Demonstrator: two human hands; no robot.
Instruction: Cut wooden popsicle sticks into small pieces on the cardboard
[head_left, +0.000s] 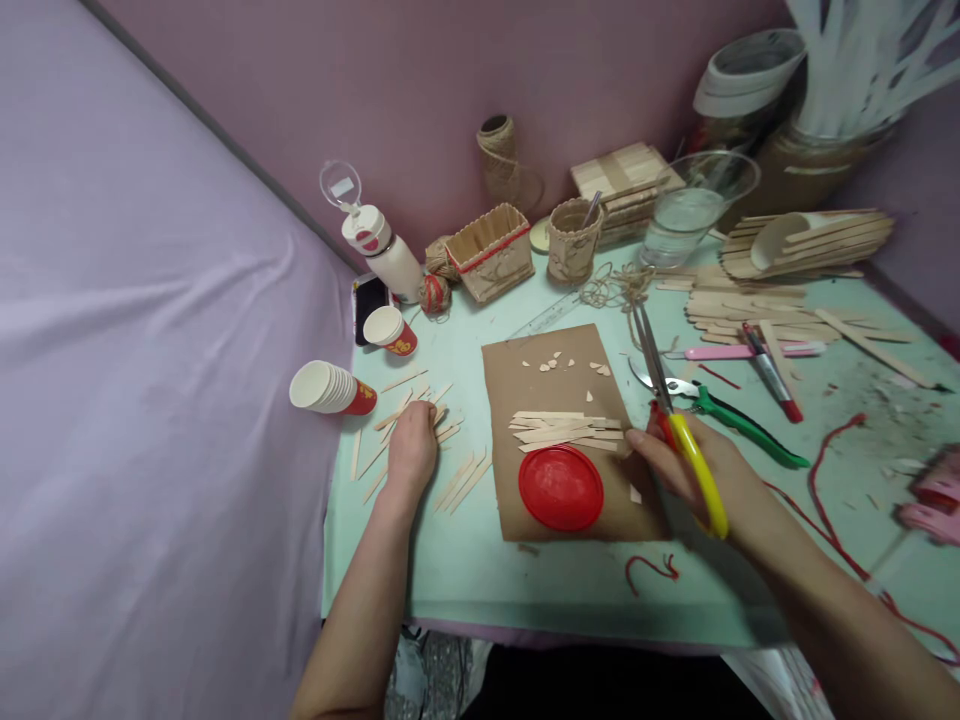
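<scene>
My left hand point(412, 442), its fingers curled and partly hidden, is closed on thin wooden sticks point(444, 432) in a loose pile at the left of the table. My right hand point(686, 462) holds scissors point(701, 470) with yellow and red handles, the blades pointing away from me. Its fingertips are close to the right ends of a bundle of flat wooden sticks point(559, 430). That bundle lies on a brown cardboard sheet point(510, 385), just above a red oval lid point(561, 488). Small cut wood chips point(553, 363) are scattered on the sheet's upper part.
Paper cups point(322, 387), a white bottle point(390, 255), a stick-built box point(491, 260) and a twine-wrapped cup point(574, 245) stand left and behind. At right lie green-handled pruners point(750, 428), a pink cutter point(720, 352), more sticks point(750, 310) and red cord point(821, 500).
</scene>
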